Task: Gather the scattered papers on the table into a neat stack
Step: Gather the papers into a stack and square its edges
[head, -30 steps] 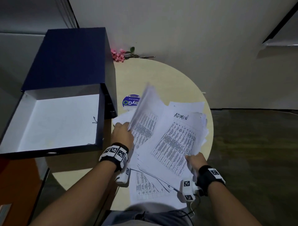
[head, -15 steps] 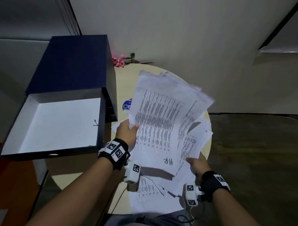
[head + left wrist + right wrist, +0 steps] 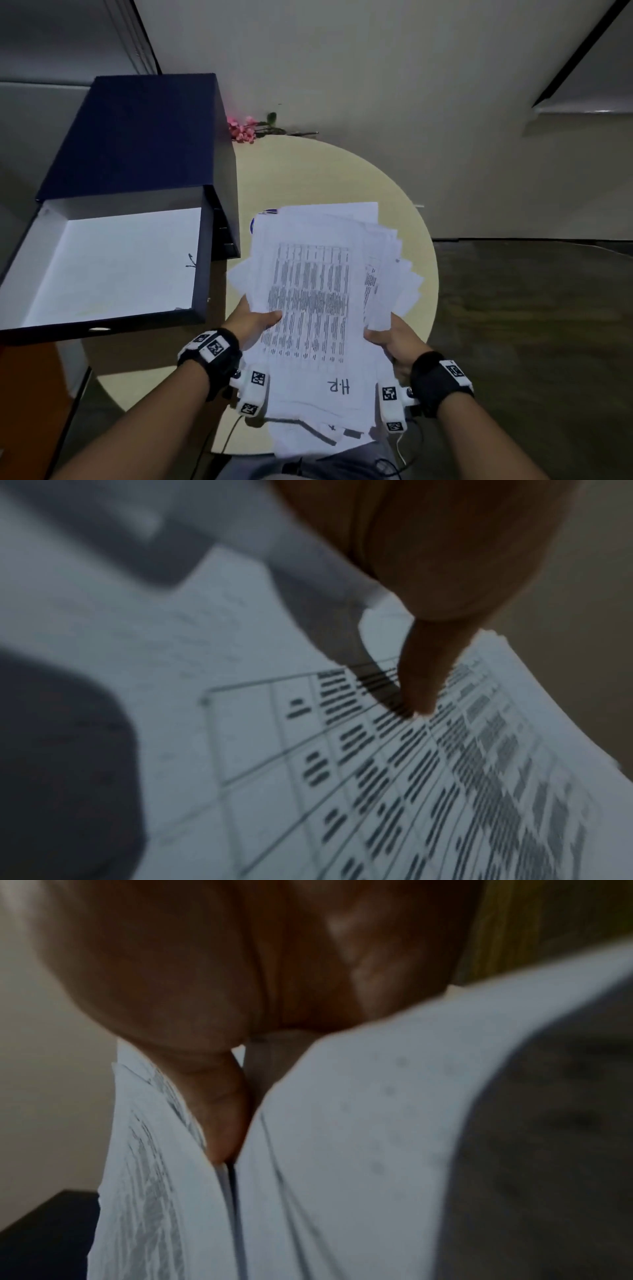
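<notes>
Over table (image 3: 308, 178), both hands grip papers (image 3: 308, 308), left wrist shows thumb (image 3: 424, 674)

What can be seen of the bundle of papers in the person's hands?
The bundle of papers is white printed sheets with dense tables; the top sheet bears handwritten "H.R" near its near end. The edges are uneven, fanned out on the right. The left hand grips its left edge, thumb on top; the right hand grips its right edge. It is held over the round table.
</notes>
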### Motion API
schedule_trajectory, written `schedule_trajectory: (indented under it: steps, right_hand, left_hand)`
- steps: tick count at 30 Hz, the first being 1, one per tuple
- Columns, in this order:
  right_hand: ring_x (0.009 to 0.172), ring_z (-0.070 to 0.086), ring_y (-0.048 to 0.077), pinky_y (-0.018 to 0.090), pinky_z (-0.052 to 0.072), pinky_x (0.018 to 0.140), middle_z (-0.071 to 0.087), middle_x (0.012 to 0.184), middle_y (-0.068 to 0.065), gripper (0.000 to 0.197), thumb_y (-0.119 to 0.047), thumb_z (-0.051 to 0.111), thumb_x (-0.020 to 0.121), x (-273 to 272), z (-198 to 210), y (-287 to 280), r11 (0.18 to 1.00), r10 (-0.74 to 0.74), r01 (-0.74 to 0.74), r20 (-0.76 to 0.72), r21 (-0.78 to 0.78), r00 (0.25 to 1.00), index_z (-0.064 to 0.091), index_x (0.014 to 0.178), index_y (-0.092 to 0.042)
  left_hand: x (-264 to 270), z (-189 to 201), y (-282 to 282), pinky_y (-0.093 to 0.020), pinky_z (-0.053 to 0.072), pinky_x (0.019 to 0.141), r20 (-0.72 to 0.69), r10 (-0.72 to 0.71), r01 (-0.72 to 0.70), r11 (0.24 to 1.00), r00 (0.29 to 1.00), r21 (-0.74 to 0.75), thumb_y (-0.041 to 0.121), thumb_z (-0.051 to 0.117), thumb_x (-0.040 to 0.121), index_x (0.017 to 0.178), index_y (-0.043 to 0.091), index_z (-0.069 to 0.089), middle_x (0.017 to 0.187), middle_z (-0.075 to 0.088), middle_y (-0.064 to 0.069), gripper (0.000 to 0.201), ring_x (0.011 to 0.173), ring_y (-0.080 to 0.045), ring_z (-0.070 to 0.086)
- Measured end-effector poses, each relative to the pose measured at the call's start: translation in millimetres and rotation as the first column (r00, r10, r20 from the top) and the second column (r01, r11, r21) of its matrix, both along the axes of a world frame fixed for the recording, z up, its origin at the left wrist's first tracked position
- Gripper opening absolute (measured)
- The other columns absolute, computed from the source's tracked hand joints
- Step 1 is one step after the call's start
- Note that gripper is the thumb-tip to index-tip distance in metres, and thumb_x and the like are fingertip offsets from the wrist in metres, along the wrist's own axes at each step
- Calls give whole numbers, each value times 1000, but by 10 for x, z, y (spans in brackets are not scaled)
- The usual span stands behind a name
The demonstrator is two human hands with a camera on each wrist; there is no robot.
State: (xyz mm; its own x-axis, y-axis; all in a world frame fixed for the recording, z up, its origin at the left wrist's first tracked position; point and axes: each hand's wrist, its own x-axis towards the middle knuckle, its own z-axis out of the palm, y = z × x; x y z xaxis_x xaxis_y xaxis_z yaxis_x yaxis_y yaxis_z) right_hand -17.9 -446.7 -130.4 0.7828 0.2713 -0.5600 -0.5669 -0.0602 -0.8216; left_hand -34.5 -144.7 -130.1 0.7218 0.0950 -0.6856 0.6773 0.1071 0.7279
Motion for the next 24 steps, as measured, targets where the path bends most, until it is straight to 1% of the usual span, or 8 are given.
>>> schedule_trajectory:
  steps: [2,4,6,8,12,19,22,24]
  right_hand:
    - [113,68,16,39,52,101,69,128,1,48,3,61,93,-25,72,115,990,139,-139,-30,7,990,55,136,-18]
    - [79,69,2,15,55,69,71,116,-2,39,-3,58,97,-24,108,227,977,205,-209,-84,-33,975,53,128,-27]
    - [56,54,7,12,41,44,65,96,-4,28,-9,57,99,-21,29,329,970,122,-143,-115,-198,986,48,118,-29]
    - [67,58,19,27,52,54,61,94,6,32,-9,58,93,-2,-110,386,935,-122,81,-99,-346,988,55,124,-12]
    - [125,43,39,46,46,98,38,138,19,59,-30,65,86,68,-216,302,582,-266,165,5,-796,964,43,137,-9]
    - [97,66,33,43,57,78,60,122,20,102,-29,76,60,150,-259,395,708,-568,440,-75,-553,819,23,146,-12]
    - [62,64,23,26,51,56,66,88,17,46,-11,80,80,89,-273,408,828,-498,413,-160,-379,852,52,114,4]
    - [69,67,26,27,53,58,72,92,18,26,-4,77,82,45,-282,410,866,-419,349,-139,-359,897,62,102,3]
  left_hand:
    - [-114,-140,133,-40,40,104,-46,-28,32,995,999,94,18,78,81,137,5,48,132,59,-7,65,122,-26,56]
    - [-231,-470,322,-48,41,105,-81,58,-46,989,995,142,33,89,66,133,11,52,132,61,-12,80,119,-29,58]
    - [-366,-527,390,-42,44,98,-195,102,-62,978,976,199,50,89,58,137,16,47,139,54,-13,96,114,-29,57]
    - [-526,-435,425,-37,46,86,-305,213,-90,924,928,371,44,82,72,126,1,54,129,58,-18,74,102,-32,57]
    - [-682,-597,531,-38,46,81,-279,293,-165,900,914,404,32,80,77,112,-13,60,106,63,-21,60,93,-35,59]
    - [-640,-563,543,-37,39,94,-236,234,-163,944,943,286,25,76,81,118,-3,63,116,57,-11,48,120,-33,52]
    - [-638,-595,582,-35,40,92,-230,236,-167,944,944,285,30,76,81,110,0,68,122,63,-16,43,112,-32,55]
    - [-645,-612,582,-34,41,85,-253,219,-133,939,942,317,35,74,82,109,0,68,118,64,-18,45,103,-31,56]
